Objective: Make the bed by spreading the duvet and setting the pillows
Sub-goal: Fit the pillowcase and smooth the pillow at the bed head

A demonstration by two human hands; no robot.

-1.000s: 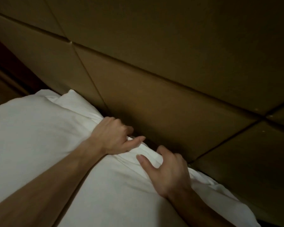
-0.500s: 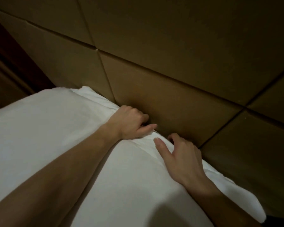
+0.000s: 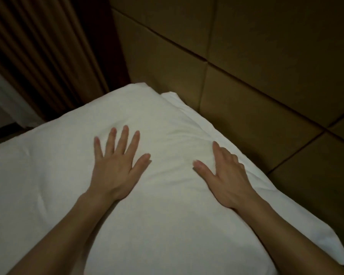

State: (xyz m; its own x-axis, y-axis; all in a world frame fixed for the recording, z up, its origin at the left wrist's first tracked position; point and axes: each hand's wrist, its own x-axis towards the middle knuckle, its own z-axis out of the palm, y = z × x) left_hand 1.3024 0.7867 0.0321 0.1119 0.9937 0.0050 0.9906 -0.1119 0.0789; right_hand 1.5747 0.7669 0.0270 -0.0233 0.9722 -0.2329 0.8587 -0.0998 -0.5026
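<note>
Pillow (image 3: 167, 195), white, lies flat and fills the lower middle of the head view. Its far long edge sits against the padded headboard (image 3: 256, 66); one corner points toward the curtain (image 3: 38, 46) at upper left. A thin flap of the pillowcase shows along the headboard side.

Left hand (image 3: 115, 169): grip released, palm down on the pillow top, fingers straight and fanned, thumb out to the side. The fabric dents slightly around it.

Right hand (image 3: 224, 175): grip released, palm down near the pillow's headboard-side edge, fingers extended and lying over the slope of that edge, thumb spread inward. Fine wrinkles run from its fingertips toward the far corner.

The two hands are apart, with bare pillow between them. Lighting is dim.
</note>
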